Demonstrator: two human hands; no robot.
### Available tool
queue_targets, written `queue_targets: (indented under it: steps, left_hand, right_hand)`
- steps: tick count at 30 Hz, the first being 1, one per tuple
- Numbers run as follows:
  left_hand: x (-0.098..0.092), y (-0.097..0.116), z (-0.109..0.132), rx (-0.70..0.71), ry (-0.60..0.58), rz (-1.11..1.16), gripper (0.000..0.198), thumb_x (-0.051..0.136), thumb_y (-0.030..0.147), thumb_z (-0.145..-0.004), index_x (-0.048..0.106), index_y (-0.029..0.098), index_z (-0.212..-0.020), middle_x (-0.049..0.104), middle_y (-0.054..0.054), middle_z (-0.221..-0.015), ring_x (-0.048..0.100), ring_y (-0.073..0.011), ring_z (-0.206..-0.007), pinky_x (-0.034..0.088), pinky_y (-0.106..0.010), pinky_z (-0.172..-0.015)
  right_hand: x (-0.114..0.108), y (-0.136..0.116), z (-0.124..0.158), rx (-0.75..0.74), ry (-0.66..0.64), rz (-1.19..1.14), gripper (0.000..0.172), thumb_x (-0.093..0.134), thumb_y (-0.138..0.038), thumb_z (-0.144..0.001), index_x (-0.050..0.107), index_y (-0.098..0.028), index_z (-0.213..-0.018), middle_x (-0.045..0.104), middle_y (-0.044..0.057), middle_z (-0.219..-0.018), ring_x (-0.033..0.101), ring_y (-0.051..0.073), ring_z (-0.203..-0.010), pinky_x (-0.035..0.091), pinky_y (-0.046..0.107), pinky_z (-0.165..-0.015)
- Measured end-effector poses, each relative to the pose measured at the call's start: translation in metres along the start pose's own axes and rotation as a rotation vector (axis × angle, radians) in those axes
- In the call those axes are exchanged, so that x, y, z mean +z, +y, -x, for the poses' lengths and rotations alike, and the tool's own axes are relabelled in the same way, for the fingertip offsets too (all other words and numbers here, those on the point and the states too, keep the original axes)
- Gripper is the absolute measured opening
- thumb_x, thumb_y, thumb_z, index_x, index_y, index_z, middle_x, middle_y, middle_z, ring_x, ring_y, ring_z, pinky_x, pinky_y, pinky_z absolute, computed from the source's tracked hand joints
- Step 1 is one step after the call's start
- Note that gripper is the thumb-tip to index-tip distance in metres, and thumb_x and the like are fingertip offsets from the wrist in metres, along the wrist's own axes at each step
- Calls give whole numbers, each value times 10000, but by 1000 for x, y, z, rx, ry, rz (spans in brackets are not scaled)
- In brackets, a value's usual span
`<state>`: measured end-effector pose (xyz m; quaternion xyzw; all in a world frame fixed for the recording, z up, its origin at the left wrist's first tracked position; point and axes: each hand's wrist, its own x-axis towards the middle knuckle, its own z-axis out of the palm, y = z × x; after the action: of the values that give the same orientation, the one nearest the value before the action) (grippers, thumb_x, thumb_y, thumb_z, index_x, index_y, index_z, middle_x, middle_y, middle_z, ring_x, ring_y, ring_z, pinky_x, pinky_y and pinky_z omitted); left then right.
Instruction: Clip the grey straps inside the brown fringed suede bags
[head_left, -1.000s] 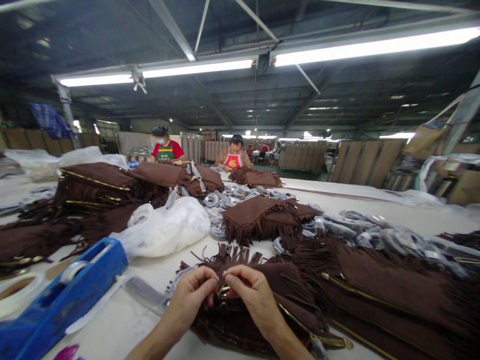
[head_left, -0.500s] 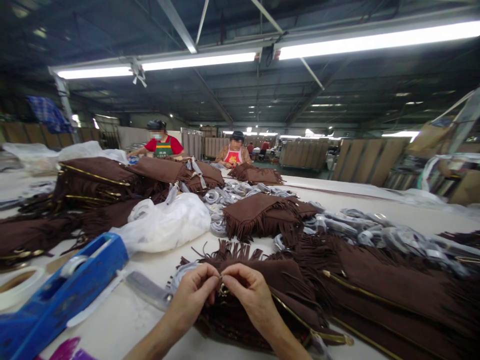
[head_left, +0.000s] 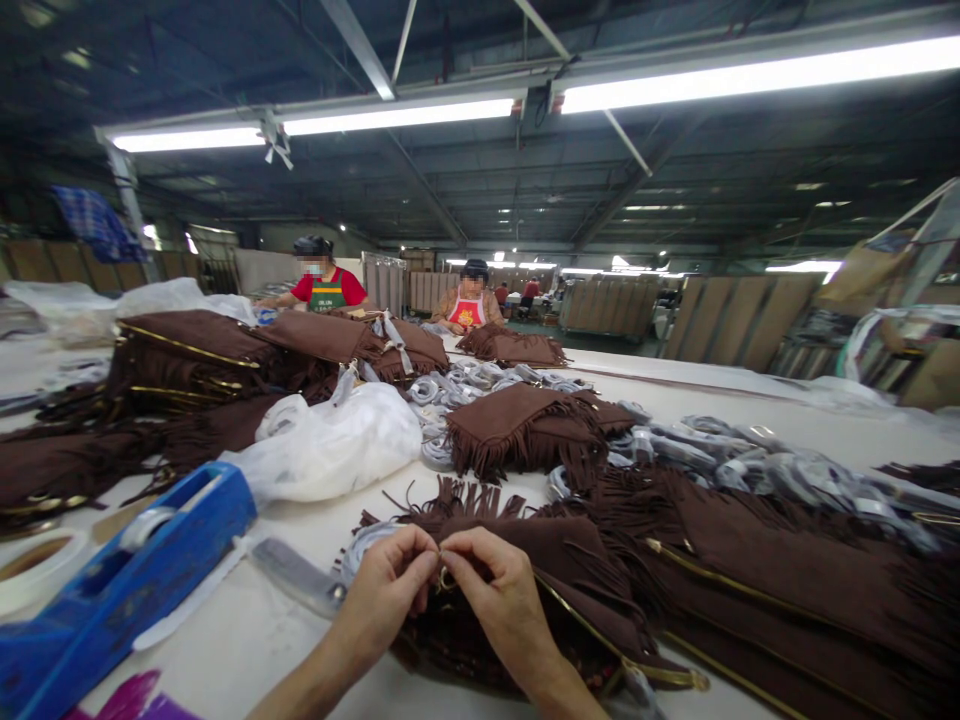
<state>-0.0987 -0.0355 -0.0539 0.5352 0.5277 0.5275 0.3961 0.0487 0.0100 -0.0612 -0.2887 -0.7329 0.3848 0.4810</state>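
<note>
Thumb and forefinger of my left hand (head_left: 386,580) are pinched together, and those of my right hand (head_left: 495,590) do the same, tip to tip with the left. What sits between the fingertips is too small and covered to make out. Right beneath them hangs a small gold-coloured metal ring or clasp (head_left: 445,579) at the edge of a dark brown fringed bag (head_left: 559,550). The bag lies in front of me with its gold zipper (head_left: 581,615) slanting to the right. Beside my left wrist is a coiled grey strap (head_left: 364,550).
A blue tape dispenser (head_left: 180,530) and a grey-bladed tool (head_left: 296,575) lie to the left. Beyond are a white plastic bag (head_left: 337,440), stacked brown fringed bags (head_left: 517,420) and wrapped grey straps (head_left: 750,455). Two co-workers (head_left: 330,285) sit across the table.
Both hands stay almost in place, fingertips still pinched together. The gold clasp shows slightly less under the fingers, and my right forearm has shifted a little left.
</note>
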Motion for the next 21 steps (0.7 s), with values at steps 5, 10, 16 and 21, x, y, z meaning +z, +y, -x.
queue_targets:
  steps: [5, 10, 16, 21]
  left_hand:
    - [0, 0, 2, -12, 11, -55, 309, 591, 482, -753, 498, 199, -668, 431, 79, -495, 402, -79, -408, 301, -180, -392]
    - [0, -4, 1, 15, 2, -62, 268, 566, 439, -769, 488, 207, -660, 434, 79, -508, 393, -81, -398, 288, -188, -388]
    - [1, -2, 4, 143, 29, -271, 222, 492, 333, -817, 493, 210, -632, 464, 44, -545, 435, -128, -501, 338, -242, -507]
    - [-3, 5, 8, 180, 22, -440, 201, 466, 272, -806, 478, 211, -615, 517, 9, -592, 489, -168, -600, 350, -278, -593]
  right_hand:
    - [-3, -5, 0, -62, -13, 76, 141, 600, -206, -845, 685, -202, -733, 656, 2, -715, 587, 151, -666, 433, 239, -627]
    - [-2, -6, 0, -90, -20, 95, 158, 585, -178, -843, 647, -201, -700, 623, -6, -693, 563, 143, -646, 414, 238, -615]
    - [-4, -8, 2, -187, -71, 198, 190, 539, -115, -852, 597, -199, -691, 586, 2, -703, 551, 146, -672, 392, 238, -625]
    - [-7, -12, 2, -242, -148, 273, 202, 510, -90, -857, 583, -205, -708, 558, 6, -707, 538, 152, -685, 385, 243, -629]
